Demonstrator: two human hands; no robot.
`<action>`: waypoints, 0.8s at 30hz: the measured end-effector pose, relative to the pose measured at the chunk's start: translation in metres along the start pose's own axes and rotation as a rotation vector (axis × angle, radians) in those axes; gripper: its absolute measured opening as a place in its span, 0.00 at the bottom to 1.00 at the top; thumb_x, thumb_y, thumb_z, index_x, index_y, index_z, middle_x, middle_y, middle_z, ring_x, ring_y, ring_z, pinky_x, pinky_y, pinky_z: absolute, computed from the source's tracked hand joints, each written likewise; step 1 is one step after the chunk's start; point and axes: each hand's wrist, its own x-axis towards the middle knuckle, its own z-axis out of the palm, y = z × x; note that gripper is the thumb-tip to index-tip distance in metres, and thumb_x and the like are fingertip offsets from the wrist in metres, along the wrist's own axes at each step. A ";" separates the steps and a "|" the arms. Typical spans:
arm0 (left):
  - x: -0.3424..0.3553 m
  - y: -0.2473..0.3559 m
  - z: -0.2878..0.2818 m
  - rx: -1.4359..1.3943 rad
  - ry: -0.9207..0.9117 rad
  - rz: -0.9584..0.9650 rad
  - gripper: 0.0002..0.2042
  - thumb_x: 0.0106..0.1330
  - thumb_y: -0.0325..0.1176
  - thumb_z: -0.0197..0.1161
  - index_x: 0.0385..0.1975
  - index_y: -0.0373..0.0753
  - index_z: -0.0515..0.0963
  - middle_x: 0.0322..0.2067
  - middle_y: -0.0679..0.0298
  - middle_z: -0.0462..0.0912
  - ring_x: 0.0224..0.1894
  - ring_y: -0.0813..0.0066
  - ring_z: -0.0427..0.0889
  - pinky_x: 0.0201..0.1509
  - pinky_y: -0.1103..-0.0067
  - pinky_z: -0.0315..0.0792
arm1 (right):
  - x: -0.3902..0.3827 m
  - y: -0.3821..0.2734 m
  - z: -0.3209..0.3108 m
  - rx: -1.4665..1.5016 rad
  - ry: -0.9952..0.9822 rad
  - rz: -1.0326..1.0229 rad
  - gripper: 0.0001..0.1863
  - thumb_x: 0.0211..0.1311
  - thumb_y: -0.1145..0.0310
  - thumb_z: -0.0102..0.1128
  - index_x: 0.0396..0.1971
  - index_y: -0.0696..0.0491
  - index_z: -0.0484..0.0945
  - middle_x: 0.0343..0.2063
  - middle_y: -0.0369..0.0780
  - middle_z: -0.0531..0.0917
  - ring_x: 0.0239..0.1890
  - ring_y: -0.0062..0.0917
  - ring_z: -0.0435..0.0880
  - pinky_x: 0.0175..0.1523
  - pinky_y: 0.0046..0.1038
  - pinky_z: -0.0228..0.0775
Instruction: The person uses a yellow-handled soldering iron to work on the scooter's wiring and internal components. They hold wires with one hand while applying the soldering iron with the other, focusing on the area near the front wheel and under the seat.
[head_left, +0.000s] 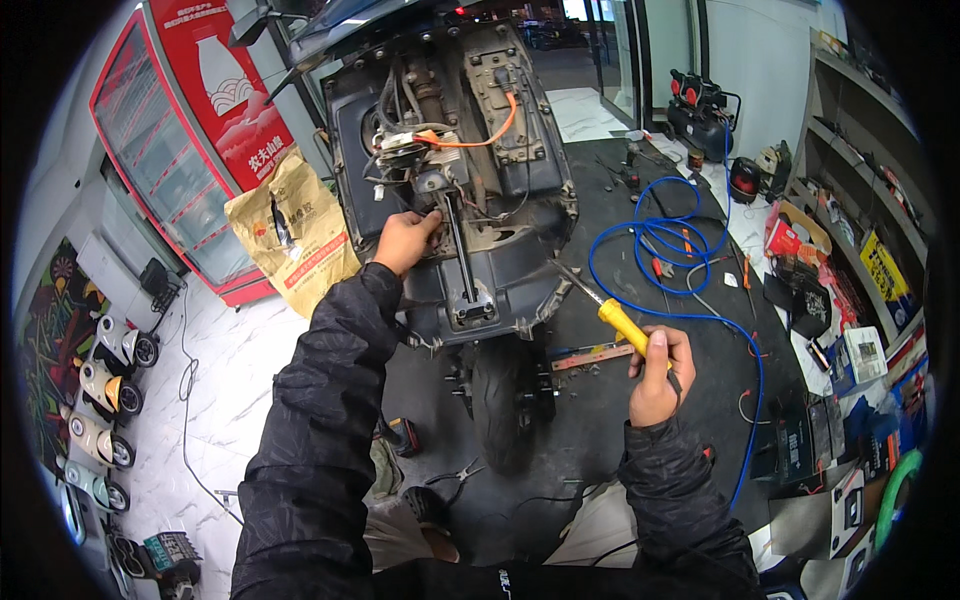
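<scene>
- Scooter underside point(500, 215), tipped up with its rear wheel point(505, 400) toward the person, lies just ahead of both hands; the exposed wiring bundle point(415, 145) sits above the left hand.
- Left hand point(405, 240) is curled, fingertips pressed onto a part beside the long metal bracket point(462, 260); I cannot tell whether it grips anything.
- Right hand point(658, 375) is closed around the yellow-handled screwdriver point(610, 312), blade pointing up-left toward the body panel edge.
- Judgement: steadying the part with the left hand would help, with the blade brought in square and clear of the orange cable point(480, 135) and the blue hose point(660, 250) to its right.
</scene>
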 end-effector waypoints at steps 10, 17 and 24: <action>-0.001 0.003 -0.013 0.042 0.077 -0.143 0.19 0.76 0.49 0.70 0.31 0.38 0.87 0.20 0.70 0.75 0.19 0.80 0.65 0.22 0.75 0.56 | -0.006 -0.014 -0.021 0.004 -0.013 0.040 0.13 0.83 0.62 0.59 0.44 0.59 0.80 0.32 0.36 0.83 0.27 0.14 0.78 0.33 0.20 0.70; 0.008 -0.003 -0.017 0.176 0.108 -0.076 0.22 0.75 0.52 0.71 0.30 0.35 0.88 0.23 0.69 0.78 0.21 0.77 0.68 0.24 0.73 0.61 | 0.003 -0.009 -0.025 0.134 -0.029 0.130 0.15 0.85 0.60 0.58 0.44 0.58 0.79 0.31 0.36 0.81 0.26 0.16 0.77 0.31 0.21 0.69; -0.066 0.016 -0.006 0.575 0.222 0.337 0.28 0.78 0.52 0.66 0.25 0.29 0.82 0.16 0.55 0.78 0.20 0.69 0.75 0.30 0.64 0.70 | 0.001 -0.017 -0.034 0.072 -0.097 0.154 0.16 0.85 0.59 0.56 0.43 0.58 0.79 0.32 0.38 0.81 0.26 0.18 0.77 0.31 0.23 0.70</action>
